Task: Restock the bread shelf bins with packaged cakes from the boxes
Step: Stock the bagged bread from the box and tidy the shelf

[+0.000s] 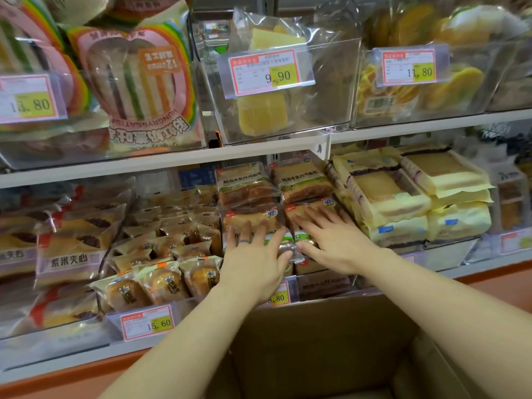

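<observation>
White shop shelves (115, 165) face you. Your left grip (253, 254) and right grip (325, 240) lie flat, grasping nothing, pressing brown clear-wrapped packaged cakes (249, 218) beneath them down into a clear plastic bin (322, 286), likely to seat the stack. An open brown cardboard box (316, 341) sits under your wrists.

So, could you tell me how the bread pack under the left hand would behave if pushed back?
Probably soft: the bread pack shows loaf slices in thin film, so it may squash under the left hand. Its glossy film looks slippery, so it should slide back easily.
</observation>
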{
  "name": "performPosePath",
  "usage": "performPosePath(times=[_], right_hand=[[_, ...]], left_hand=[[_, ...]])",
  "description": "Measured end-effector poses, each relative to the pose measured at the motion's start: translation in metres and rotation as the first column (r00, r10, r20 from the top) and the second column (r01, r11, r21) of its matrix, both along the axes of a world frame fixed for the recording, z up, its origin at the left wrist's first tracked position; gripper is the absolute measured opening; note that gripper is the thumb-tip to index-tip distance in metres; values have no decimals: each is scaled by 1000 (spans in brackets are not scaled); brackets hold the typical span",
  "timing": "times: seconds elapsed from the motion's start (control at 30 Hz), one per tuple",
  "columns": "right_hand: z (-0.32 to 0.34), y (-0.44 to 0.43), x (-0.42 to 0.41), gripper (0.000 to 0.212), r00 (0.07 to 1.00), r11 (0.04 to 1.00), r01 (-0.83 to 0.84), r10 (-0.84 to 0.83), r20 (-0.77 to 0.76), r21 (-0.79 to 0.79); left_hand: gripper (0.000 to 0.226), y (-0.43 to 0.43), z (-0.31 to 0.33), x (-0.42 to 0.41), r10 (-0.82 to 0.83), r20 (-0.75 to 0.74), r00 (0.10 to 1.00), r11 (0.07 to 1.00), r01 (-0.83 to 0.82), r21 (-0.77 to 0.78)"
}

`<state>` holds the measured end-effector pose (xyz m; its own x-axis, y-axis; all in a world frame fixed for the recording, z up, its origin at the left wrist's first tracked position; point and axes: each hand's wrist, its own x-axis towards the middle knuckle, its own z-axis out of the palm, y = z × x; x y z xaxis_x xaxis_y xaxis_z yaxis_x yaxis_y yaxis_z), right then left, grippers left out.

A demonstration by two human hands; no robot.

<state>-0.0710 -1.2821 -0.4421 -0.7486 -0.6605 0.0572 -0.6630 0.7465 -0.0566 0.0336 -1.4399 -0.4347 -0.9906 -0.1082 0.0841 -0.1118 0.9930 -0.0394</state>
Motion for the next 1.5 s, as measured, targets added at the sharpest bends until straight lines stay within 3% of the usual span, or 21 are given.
performPosePath(times=[0.1, 0.17, 0.23, 0.3, 0.4, 0.5, 0.57, 0.63, 0.73, 0.87, 1.07, 1.23, 1.37, 1.5], right_hand=[[-1, 2, 4, 62, 1000, 997, -8, 6, -26, -75], [-2, 8, 19, 59, 990, 970, -69, 38, -136, -232], [-10, 18, 43, 46, 945, 895, -237, 123, -302, -378], [-27, 30, 67, 26, 873, 820, -414, 234, -427, -396], [-62, 41, 88, 20, 847, 818, -492, 371, -380, -298], [-101, 49, 95, 24, 897, 885, -431, 398, -195, -177], [-125, 55, 96, 20, 928, 927, -373, 373, -16, -30], [-146, 64, 95, 23, 940, 935, -318, 289, 181, 155], [-178, 77, 90, 47, 921, 877, -266, 110, 374, 399], [-223, 92, 77, 37, 871, 769, -321, 10, 492, 553], [-276, 102, 52, 31, 802, 827, -252, -112, 587, 503], [-339, 104, 83, 34, 585, 889, -152, -271, 764, 432], [-376, 112, 109, 64, 395, 916, 37, -380, 836, 399], [-390, 122, 113, 73, 237, 900, 198, -429, 872, 389]], left_hand=[[52, 1, 1, 2, -27, -57, 998, 999, 29, 37], [47, -1, -2, 13, -92, -212, 973, 991, 110, 74], [38, -5, -10, 32, -179, -407, 895, 959, 251, 129], [35, -7, -24, 53, -245, -464, 851, 914, 363, 183], [33, 2, -51, 68, -403, -275, 873, 863, 462, 203], [30, 26, -77, 62, -395, 94, 914, 903, 368, 221], [35, 38, -96, 48, -314, 413, 855, 949, 280, 144], [38, 49, -118, 32, -239, 616, 750, 967, 240, 83], [31, 66, -154, 14, -213, 634, 743, 977, 153, 149], [25, 85, -221, 18, -200, 629, 751, 933, -49, 355], [29, 88, -321, 36, -108, 729, 676, 784, -393, 480], [32, 88, -369, 67, -113, 784, 611, 678, -529, 510], [45, 97, -396, 89, -173, 861, 478, 613, -632, 474], [46, 108, -408, 104, -191, 867, 461, 573, -664, 480]])
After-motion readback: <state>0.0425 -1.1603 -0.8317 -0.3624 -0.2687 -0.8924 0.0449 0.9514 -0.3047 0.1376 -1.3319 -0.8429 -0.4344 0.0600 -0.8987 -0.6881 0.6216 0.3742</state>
